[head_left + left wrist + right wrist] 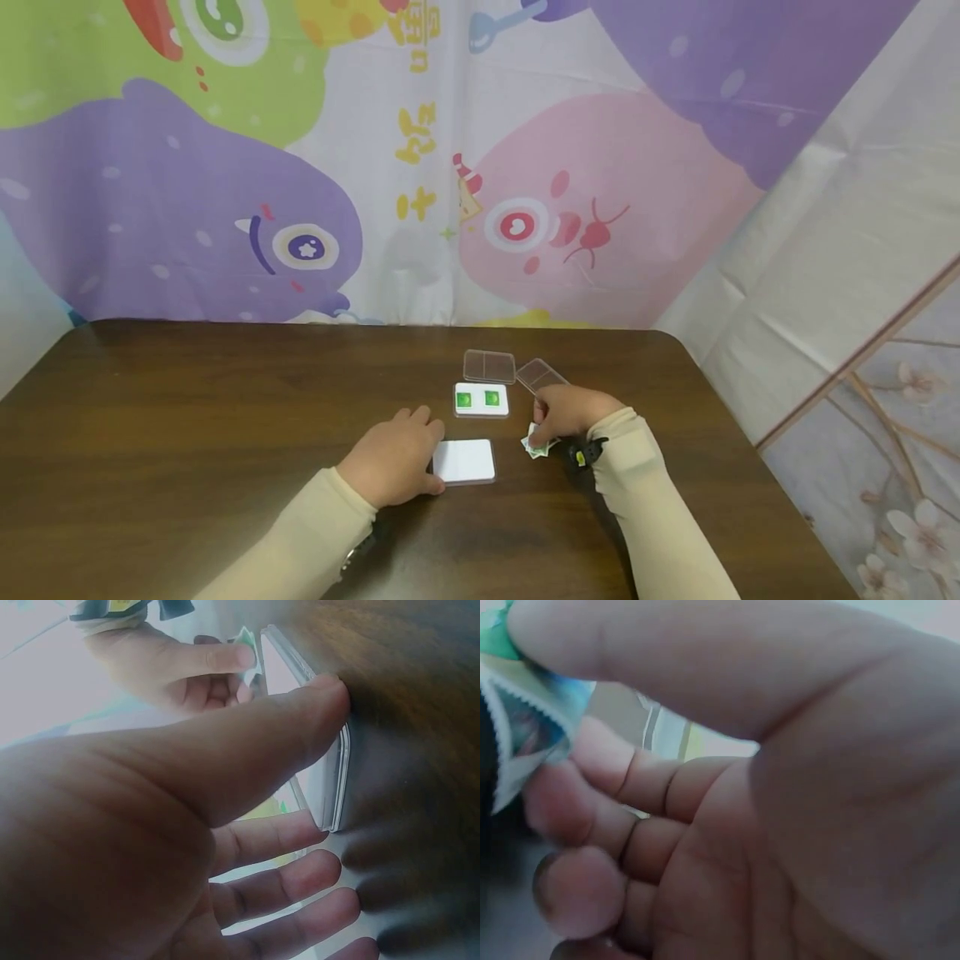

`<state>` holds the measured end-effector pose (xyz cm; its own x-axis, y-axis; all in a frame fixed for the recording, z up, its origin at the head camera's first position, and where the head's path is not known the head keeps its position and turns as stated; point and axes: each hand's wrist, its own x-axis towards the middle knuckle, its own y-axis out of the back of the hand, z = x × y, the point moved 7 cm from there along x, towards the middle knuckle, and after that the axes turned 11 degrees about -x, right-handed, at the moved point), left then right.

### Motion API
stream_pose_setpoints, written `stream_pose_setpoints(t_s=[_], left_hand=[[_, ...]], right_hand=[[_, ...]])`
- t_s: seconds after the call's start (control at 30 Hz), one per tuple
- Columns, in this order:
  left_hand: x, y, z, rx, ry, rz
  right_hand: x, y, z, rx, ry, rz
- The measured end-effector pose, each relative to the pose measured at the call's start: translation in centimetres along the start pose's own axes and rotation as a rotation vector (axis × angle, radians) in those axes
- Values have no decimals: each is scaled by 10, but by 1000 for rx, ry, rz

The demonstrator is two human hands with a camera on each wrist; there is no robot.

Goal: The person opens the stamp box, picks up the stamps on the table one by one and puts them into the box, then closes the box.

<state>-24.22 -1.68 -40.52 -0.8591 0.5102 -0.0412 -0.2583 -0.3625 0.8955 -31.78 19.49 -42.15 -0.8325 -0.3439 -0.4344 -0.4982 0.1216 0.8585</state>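
In the head view my left hand [392, 458] holds the left end of a flat clear case with a white top [468, 462]. The left wrist view shows the thumb on one edge of that case [324, 791] and the index fingertip at its corner, the other fingers spread beside it. To the right, my right hand [573, 410] pinches several small green-and-white stamps [536, 451] low over the table. Their toothed edges show in the right wrist view, where the stamps [536, 724] lie between thumb and fingertips. How many are held is hidden.
Behind the held case lies a second white-topped case [477, 412] bearing two green stamps. Two clear plastic lids, one straight [489, 367] and one slanted [538, 375], lie farther back on the brown table [225, 417]. A patterned curtain [420, 275] hangs behind.
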Motion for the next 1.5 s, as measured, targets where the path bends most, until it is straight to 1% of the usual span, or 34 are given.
stream_pose_setpoints(t_s=[0.13,0.23,0.47,0.63,0.93,1.07,1.3,1.5], left_hand=[[0,0,0,-1,6,-2],[0,0,0,-3,6,-1],[0,-1,-1,-8,3,-4],[0,0,-1,-14,4,-4],[0,1,0,-17,2,1],[-1,1,0,-19,0,5],[-1,1,1,-21,1,8],[-1,1,0,-22,0,7]], right_hand=[[3,-2,-7,5,55,7],[5,-3,-11,-8,81,8],[6,-2,-11,-35,83,26],[5,0,-14,-55,116,51],[6,2,-17,-52,115,79],[8,1,-17,-46,131,92],[7,2,-19,-95,147,90],[7,3,-20,-111,154,74]])
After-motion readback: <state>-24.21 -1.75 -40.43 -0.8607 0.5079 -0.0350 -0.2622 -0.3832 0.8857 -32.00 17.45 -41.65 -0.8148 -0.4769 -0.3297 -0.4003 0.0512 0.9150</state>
